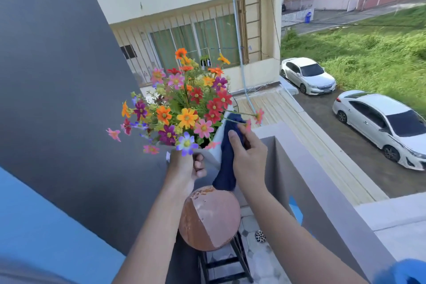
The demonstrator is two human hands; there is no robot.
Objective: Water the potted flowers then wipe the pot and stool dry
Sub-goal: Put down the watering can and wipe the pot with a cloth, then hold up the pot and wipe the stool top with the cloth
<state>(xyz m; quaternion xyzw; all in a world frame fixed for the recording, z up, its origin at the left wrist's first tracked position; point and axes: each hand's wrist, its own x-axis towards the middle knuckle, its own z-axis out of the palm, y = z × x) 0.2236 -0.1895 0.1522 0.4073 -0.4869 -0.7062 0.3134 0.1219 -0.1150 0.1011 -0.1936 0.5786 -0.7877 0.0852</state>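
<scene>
1. The pot (211, 154) is lifted clear above the stool (208, 217), flowers (182, 104) leaning up and away.
2. The left hand (184, 168) is closed around the pot's near lower wall, carrying it.
3. The right hand (247, 157), nearer the balcony wall (299, 168), pinches a dark blue cloth (227, 161) against the pot's right side; the cloth hangs lengthwise toward the stool seat.
4. Room is tight: grey wall left, balcony wall right, stool directly below.

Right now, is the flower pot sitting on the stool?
No, the left hand holds the flower pot up above the stool while the right hand presses a blue cloth against it.
</scene>
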